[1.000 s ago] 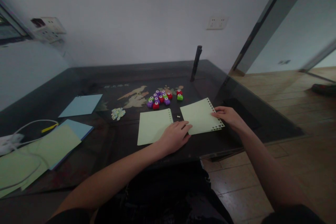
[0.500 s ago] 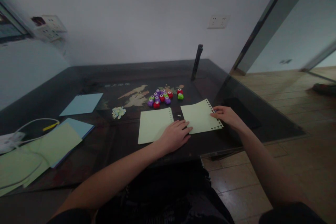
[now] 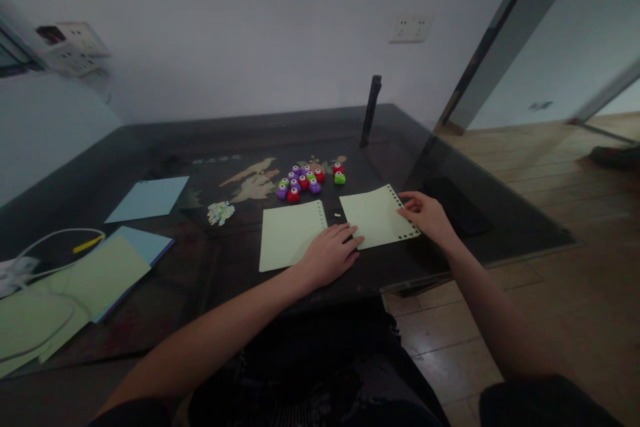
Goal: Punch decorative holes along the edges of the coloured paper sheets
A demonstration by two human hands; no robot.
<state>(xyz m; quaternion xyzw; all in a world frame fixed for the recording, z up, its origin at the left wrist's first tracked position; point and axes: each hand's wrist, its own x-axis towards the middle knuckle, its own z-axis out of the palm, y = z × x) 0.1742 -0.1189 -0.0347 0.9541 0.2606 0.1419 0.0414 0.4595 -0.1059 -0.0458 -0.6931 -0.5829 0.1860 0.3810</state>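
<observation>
Two pale green paper sheets lie side by side on the dark glass table (image 3: 150, 147). The right sheet (image 3: 376, 217) has a row of punched holes along its right and lower edges. My right hand (image 3: 423, 215) rests on that punched edge with fingers spread. My left hand (image 3: 330, 255) lies flat at the lower left corner of the right sheet, overlapping the lower right corner of the left sheet (image 3: 290, 235). Behind the sheets sits a cluster of small purple, red and green craft punches (image 3: 306, 182).
A small heap of paper confetti (image 3: 219, 213) lies left of the punches. Blue sheets (image 3: 147, 199) and a green-and-blue stack (image 3: 100, 273) sit at the left with a white cable (image 3: 45, 243). A dark upright post (image 3: 371, 111) stands behind; the table's right edge drops to wooden floor.
Both hands stay on the right sheet. My right hand has slid slightly inward along the punched edge, and the sheet has shifted a little.
</observation>
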